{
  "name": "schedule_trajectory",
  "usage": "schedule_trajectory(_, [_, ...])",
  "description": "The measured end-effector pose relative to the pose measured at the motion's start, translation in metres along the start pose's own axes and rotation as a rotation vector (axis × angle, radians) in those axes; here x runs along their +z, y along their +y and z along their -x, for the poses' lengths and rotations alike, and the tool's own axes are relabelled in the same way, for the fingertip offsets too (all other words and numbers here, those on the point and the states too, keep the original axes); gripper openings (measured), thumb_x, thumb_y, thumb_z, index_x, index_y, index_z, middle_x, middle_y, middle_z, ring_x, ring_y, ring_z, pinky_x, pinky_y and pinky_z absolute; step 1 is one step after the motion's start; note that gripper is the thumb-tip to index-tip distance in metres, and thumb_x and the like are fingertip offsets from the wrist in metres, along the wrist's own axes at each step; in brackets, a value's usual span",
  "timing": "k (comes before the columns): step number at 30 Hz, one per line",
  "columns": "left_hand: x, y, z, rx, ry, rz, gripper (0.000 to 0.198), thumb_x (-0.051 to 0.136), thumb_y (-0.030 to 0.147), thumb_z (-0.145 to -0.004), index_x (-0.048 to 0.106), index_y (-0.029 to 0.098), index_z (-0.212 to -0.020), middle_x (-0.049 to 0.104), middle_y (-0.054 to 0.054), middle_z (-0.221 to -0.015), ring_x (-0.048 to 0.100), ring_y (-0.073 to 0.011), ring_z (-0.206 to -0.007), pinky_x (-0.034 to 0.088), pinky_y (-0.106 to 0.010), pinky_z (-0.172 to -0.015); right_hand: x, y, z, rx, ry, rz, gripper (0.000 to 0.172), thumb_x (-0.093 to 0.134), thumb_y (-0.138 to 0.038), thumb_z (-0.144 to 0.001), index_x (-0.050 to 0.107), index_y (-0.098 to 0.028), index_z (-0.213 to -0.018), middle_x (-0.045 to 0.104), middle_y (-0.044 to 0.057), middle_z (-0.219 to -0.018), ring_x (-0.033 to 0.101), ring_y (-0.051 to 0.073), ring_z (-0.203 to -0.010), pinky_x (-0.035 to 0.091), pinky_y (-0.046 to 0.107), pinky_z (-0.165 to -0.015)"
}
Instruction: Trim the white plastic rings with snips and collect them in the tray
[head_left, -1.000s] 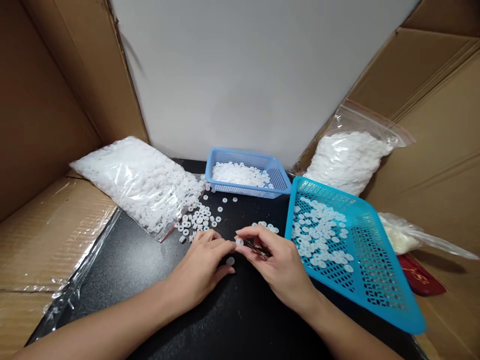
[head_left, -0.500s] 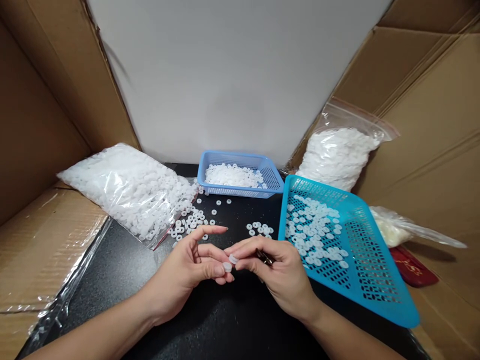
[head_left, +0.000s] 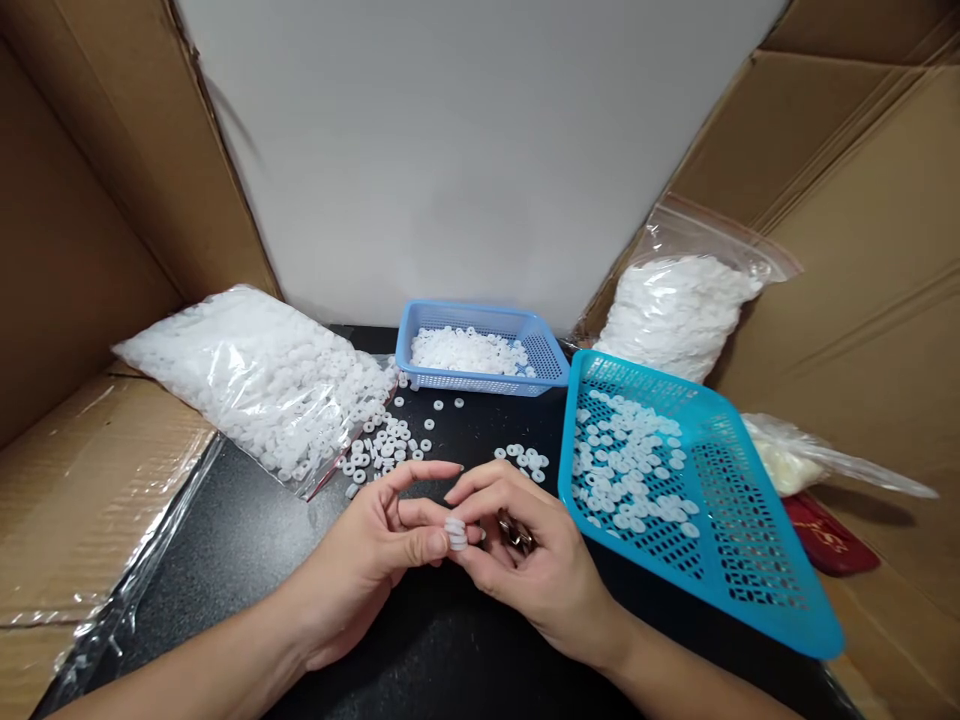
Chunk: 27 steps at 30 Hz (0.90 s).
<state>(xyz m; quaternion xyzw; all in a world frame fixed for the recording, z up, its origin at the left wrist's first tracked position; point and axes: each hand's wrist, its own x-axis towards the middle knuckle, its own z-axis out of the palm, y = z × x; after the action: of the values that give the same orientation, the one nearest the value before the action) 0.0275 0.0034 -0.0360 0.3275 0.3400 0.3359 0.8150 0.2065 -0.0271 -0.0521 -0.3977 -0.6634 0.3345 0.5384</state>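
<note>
So since half a second ago, the white ring that was in the right fingers has gone over to the left ones, and it's now one short stack of white rings (head_left: 455,534), low center of the frame. The left hand (head_left: 375,550) has it pinched between thumb and fingers. The right hand (head_left: 534,550) is right up against it, fingertips at the stack's right side, with a shiny brown metal tool (head_left: 516,534) tucked in its curled fingers; can't tell exactly what tool.

Tips, imo: keep the left pinch light but square so the rings don't shear sideways, line the edges up with the right fingertips, and keep that tool clear of the stack.

Further out, loose rings (head_left: 386,443) lie left of center, with a small cluster of rings (head_left: 523,460) near the turquoise basket (head_left: 816,628) at right. The pale blue basket (head_left: 480,381) sits mid-frame, the bulging bag of rings (head_left: 259,370) at left.
</note>
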Motion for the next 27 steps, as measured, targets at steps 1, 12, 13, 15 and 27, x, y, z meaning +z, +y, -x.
schedule_trajectory(1, [-0.0003, -0.0004, 0.0001, 0.005, -0.01, 0.003, 0.061, 0.1, 0.032, -0.062, 0.073, 0.018, -0.114, 0.078, -0.001, -0.074, 0.067, -0.0126, -0.072, 0.047, -0.023, -0.073, 0.0008, -0.0001, 0.0004, -0.009, -0.006, 0.0, 0.012, 0.074, -0.013, -0.084, 0.073, -0.024, -0.089, 0.069, 0.004, -0.095, 0.067, 0.016, -0.081, 0.043, 0.019, -0.048])
schedule_trajectory(12, [-0.0026, -0.0011, 0.0009, -0.005, -0.114, 0.022, 0.053, 0.096, 0.031, -0.069, 0.074, 0.02, -0.116, 0.082, -0.004, -0.079, 0.075, -0.0169, -0.08, 0.051, -0.029, -0.086, 0.0, 0.0025, 0.0052, -0.005, -0.043, -0.039, 0.018, 0.079, -0.015, -0.084, 0.076, -0.027, -0.097, 0.068, 0.004, -0.097, 0.067, 0.018, -0.087, 0.044, 0.019, -0.05])
schedule_trajectory(13, [-0.0022, -0.0012, 0.0011, -0.004, -0.11, 0.012, 0.054, 0.096, 0.032, -0.069, 0.074, 0.02, -0.117, 0.082, -0.004, -0.08, 0.075, -0.0177, -0.081, 0.051, -0.03, -0.087, -0.0002, 0.002, 0.0052, -0.009, -0.041, -0.04, 0.017, 0.079, -0.015, -0.084, 0.076, -0.027, -0.096, 0.068, 0.004, -0.096, 0.067, 0.017, -0.085, 0.044, 0.019, -0.05])
schedule_trajectory(15, [-0.0012, -0.0014, 0.0015, 0.004, -0.106, -0.013, 0.055, 0.094, 0.034, -0.071, 0.073, 0.02, -0.119, 0.082, -0.004, -0.082, 0.075, -0.0194, -0.084, 0.051, -0.031, -0.088, -0.0005, 0.0011, 0.0051, -0.008, -0.031, -0.047, 0.017, 0.079, -0.015, -0.084, 0.076, -0.027, -0.095, 0.067, 0.003, -0.096, 0.064, 0.015, -0.077, 0.044, 0.02, -0.05])
schedule_trajectory(27, [-0.0014, -0.0007, 0.0002, 0.02, -0.094, -0.031, 0.058, 0.096, 0.031, -0.068, 0.074, 0.024, -0.121, 0.082, -0.002, -0.08, 0.076, -0.0187, -0.083, 0.052, -0.032, -0.089, 0.0, 0.0016, 0.0059, 0.022, -0.038, -0.066, 0.018, 0.077, -0.012, -0.083, 0.075, -0.025, -0.096, 0.065, 0.001, -0.098, 0.046, 0.005, -0.053, 0.039, 0.018, -0.044])
